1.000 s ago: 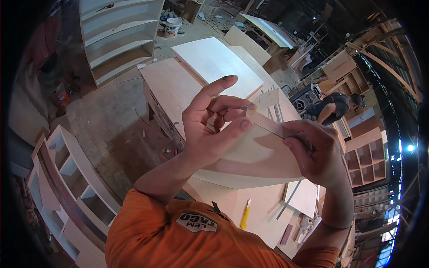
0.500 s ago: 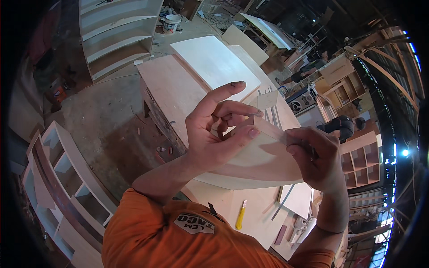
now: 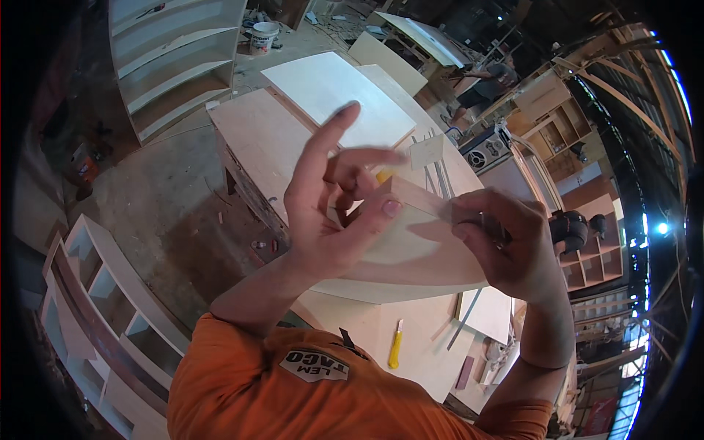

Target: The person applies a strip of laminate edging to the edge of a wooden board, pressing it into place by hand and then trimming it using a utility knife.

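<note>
My right hand [image 3: 502, 238] pinches a thin pale wooden strip [image 3: 422, 196] along the edge of a large pale board [image 3: 411, 257] above the workbench. My left hand [image 3: 326, 202] is at the strip's far end, fingers apart and raised, thumb resting at the board's corner, middle finger blurred. A small yellow object [image 3: 383, 177] shows partly behind it. On the workbench [image 3: 337, 312] below lies a yellow utility knife [image 3: 396, 348], with a metal rule [image 3: 466, 319] to its right. A white panel [image 3: 326, 81] lies on the far part of the bench.
Shelf units stand at back left [image 3: 176, 66], lower left [image 3: 95, 293] and right [image 3: 598, 257]. A white bucket [image 3: 264, 40] is on the floor. A small square offcut [image 3: 427, 152] and metal strips lie beyond my hands. One person [image 3: 480, 88] works behind, another [image 3: 568, 231] bends at the right.
My left index and middle fingers have lifted away from the strip's end, and both hands shifted slightly left in view. The person at the back has become more visible.
</note>
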`<state>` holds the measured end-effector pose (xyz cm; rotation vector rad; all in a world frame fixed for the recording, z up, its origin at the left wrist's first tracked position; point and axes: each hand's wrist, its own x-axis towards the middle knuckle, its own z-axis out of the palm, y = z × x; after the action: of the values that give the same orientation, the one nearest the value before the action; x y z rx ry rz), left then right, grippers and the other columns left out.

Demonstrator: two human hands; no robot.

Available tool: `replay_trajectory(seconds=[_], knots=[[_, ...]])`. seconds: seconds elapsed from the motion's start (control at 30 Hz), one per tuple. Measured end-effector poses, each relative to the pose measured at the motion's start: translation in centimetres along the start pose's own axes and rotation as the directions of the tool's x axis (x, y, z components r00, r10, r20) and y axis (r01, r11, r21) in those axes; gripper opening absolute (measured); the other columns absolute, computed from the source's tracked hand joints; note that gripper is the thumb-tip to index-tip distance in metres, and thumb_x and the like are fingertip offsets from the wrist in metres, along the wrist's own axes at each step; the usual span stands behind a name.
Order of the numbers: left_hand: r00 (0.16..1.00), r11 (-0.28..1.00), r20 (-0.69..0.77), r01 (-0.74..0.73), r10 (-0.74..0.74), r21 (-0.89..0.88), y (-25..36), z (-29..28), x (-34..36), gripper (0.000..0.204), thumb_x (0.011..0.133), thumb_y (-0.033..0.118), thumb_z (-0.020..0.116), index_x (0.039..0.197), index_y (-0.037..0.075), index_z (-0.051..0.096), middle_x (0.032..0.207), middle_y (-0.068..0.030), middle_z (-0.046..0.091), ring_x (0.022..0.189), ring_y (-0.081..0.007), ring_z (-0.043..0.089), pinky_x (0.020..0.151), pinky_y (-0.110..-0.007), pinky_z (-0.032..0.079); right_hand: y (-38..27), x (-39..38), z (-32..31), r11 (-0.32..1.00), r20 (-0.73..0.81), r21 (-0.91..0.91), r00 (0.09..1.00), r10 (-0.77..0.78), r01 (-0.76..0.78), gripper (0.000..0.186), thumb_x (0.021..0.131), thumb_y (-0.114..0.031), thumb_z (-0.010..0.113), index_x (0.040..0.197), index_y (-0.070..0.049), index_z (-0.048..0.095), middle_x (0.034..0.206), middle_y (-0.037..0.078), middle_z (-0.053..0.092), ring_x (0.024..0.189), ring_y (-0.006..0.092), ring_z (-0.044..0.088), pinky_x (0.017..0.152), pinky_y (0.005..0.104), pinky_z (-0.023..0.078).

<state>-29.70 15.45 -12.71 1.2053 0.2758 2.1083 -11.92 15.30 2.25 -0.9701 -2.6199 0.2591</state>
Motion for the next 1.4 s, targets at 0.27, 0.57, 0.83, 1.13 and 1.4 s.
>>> replay_trajectory(seconds=[0.27,0.57,0.83,1.13,1.4], knots=[[0.933,0.926,0.287,-0.290,0.218,0.242,-0.1,-0.6,1.1,0.066,0.095,0.011,0.054,0.148,-0.006,0.020,0.092,-0.0127,0.060,0.070,-0.0105,0.051,0.070,-0.022,0.043,0.2,-0.1,-0.2,0.999,-0.011,0.051,1.000,0.007,-0.006,0.013,0.080,0.001,0.068,0.092,0.001,0.065,0.074,0.009,0.068,0.066,0.0132,0.067,0.060,0.0251,0.050],[0.913,0.894,0.274,-0.371,0.302,0.251,-0.4,-0.8,1.8,0.068,0.086,0.004,0.061,0.143,-0.011,0.028,0.084,-0.0075,0.059,0.079,-0.0125,0.059,0.082,-0.026,0.047,1.0,-0.9,-1.9,0.964,0.055,-0.227,0.990,-0.132,0.141,0.024,0.078,-0.002,0.071,0.102,0.001,0.069,0.082,0.011,0.067,0.070,0.0184,0.065,0.065,0.0308,0.050],[0.925,0.889,0.226,-0.361,0.304,0.281,-0.3,-0.4,1.4,0.069,0.085,0.006,0.064,0.143,-0.010,0.029,0.083,-0.0047,0.055,0.072,-0.0087,0.052,0.077,-0.021,0.044,5.1,-6.2,-3.6,0.998,-0.032,-0.043,0.999,-0.038,0.036,0.025,0.079,-0.006,0.072,0.103,-0.001,0.071,0.084,0.010,0.068,0.075,0.0233,0.062,0.065,0.0340,0.048],[0.944,0.898,0.152,-0.325,0.291,0.296,-0.2,0.2,1.1,0.073,0.084,0.009,0.065,0.144,-0.009,0.027,0.083,-0.0028,0.050,0.073,-0.0092,0.046,0.072,-0.022,0.041,5.8,-6.5,-3.1,0.989,-0.077,-0.059,0.987,-0.143,0.139,0.024,0.074,-0.002,0.072,0.097,0.004,0.071,0.075,0.010,0.067,0.067,0.0233,0.062,0.068,0.0344,0.046],[0.938,0.896,0.151,-0.342,0.310,0.283,-0.2,-0.1,1.0,0.073,0.084,0.011,0.064,0.144,-0.009,0.027,0.082,-0.0039,0.049,0.068,-0.0097,0.040,0.066,-0.023,0.037,5.1,-6.7,-4.0,0.986,-0.021,-0.141,0.995,-0.096,0.092,0.024,0.077,-0.009,0.074,0.100,-0.003,0.072,0.073,0.007,0.066,0.067,0.0222,0.062,0.063,0.0352,0.048]])
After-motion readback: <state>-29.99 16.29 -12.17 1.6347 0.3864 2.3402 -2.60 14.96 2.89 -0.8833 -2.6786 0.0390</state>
